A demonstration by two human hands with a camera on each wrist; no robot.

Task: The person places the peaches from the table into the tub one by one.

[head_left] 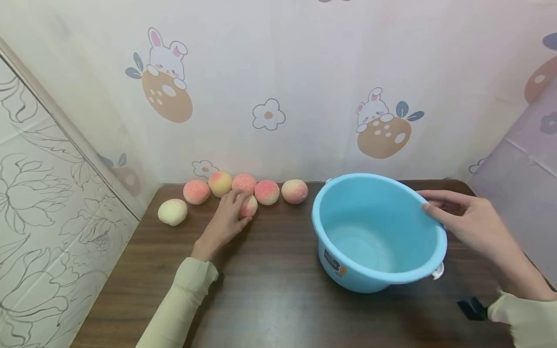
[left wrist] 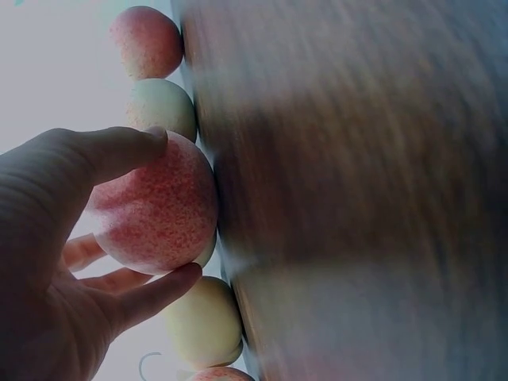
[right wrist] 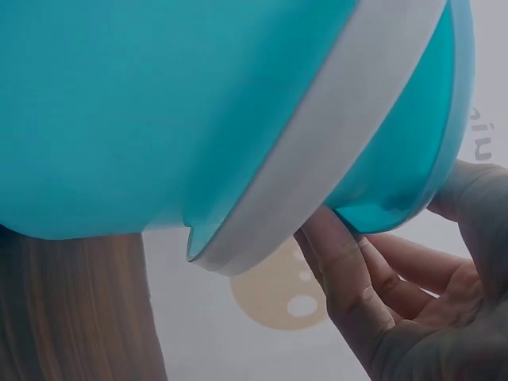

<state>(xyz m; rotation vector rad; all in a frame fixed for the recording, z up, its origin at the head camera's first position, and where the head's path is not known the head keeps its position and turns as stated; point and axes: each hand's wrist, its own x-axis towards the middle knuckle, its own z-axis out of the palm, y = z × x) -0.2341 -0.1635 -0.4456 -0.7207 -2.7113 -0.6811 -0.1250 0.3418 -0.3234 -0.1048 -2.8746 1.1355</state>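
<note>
In the head view my left hand [head_left: 221,223] reaches to the row of peaches at the back of the table. Its thumb and fingers are curled round a pink peach [left wrist: 163,214], as the left wrist view shows; the same peach [head_left: 249,207] is partly hidden by the fingers in the head view. On the right side stands a light blue plastic basin [head_left: 332,251], slightly tilted in view, with a label on its side. My right hand [head_left: 474,222] pinches its right rim, the thumb over the edge and the fingers outside, below the rim and beside the white handle [right wrist: 317,151].
Around the held peach lie several others, among them a yellow peach [head_left: 220,183], a reddish peach [head_left: 267,192] and a pale peach [head_left: 172,212] at the left. Behind the brown table [head_left: 270,290] rises a rabbit-print wall covering [head_left: 304,63]. A small black object [head_left: 473,308] is beside my right sleeve.
</note>
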